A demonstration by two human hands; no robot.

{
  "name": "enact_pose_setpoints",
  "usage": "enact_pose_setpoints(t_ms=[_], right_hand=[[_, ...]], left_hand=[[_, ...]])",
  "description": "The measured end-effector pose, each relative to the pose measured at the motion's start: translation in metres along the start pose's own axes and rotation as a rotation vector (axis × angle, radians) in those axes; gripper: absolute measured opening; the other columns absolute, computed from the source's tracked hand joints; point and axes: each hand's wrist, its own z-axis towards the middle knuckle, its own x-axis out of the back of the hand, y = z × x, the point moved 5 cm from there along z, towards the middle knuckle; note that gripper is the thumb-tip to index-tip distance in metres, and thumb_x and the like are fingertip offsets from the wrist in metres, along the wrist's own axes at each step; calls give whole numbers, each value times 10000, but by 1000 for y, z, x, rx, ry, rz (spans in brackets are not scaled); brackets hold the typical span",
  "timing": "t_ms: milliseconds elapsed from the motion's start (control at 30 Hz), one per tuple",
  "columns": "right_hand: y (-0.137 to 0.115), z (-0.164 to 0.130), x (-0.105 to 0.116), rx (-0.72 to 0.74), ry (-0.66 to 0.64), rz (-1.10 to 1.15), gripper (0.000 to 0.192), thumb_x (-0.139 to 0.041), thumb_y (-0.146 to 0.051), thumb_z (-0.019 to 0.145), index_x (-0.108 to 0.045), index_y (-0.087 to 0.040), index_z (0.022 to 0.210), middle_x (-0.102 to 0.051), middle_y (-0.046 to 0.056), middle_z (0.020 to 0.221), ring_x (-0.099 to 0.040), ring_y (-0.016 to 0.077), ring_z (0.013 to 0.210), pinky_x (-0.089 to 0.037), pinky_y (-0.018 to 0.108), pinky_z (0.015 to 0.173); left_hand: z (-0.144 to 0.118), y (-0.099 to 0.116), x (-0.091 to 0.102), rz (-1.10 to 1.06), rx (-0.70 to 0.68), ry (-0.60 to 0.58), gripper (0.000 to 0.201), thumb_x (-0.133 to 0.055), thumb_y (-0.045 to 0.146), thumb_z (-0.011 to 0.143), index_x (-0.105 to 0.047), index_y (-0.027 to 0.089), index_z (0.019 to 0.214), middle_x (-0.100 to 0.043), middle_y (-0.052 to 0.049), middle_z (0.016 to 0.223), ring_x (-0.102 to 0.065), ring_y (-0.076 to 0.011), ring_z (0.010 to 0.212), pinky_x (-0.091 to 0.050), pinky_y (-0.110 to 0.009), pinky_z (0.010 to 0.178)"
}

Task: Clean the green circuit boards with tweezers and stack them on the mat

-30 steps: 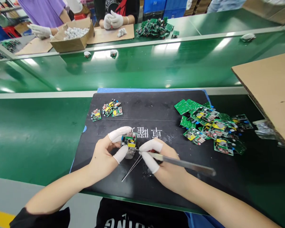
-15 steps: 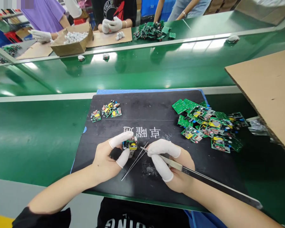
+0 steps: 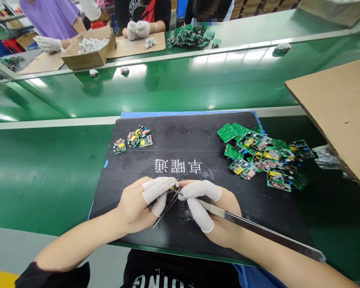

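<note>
Board (image 3: 170, 189) now hidden between closed-in fingertips (image 3: 159, 186)

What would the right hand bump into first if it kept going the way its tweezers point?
Almost at once, the small circuit board pinched in the left hand: the right hand aims its tweezers leftward at it, tips apparently touching.

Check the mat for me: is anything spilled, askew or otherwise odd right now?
Nothing looks damaged. The circuit boards at the mat's right lie in a loose heap, some overhanging its edge, unlike the small group of boards upper left. A pale scuffed patch marks the mat near the right hand.
</note>
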Motion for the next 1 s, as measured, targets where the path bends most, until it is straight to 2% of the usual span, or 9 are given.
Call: enact_pose_setpoints(t_ms=[400,633,1000], right_hand=[[1,1,1,-16,7,18,164,-531,-77,817,-593,-224,860,-733,20,886,-706,135,705,-569,234,660],[2,1,-2,-68,11,102,179,-518,-59,812,-584,-224,834,-749,33,922,-714,153,737,-582,249,663],[2,1,0,-78,8,110,169,-515,-69,813,-587,-221,819,-731,9,863,-701,129,717,-579,229,676]], left_hand=[[-1,3,-1,10,-39,-20,361,-524,18,855,-598,193,1162,-781,-37,928,-741,-130,849,-600,-201,751],[-11,-1,-5,32,-65,-87,371,-532,41,849,-591,182,1187,-773,-56,993,-723,-148,941,-584,-223,828],[-6,1,-3,74,-85,-81,295,-515,51,874,-626,185,1112,-776,-50,957,-729,-141,879,-594,-218,793]])
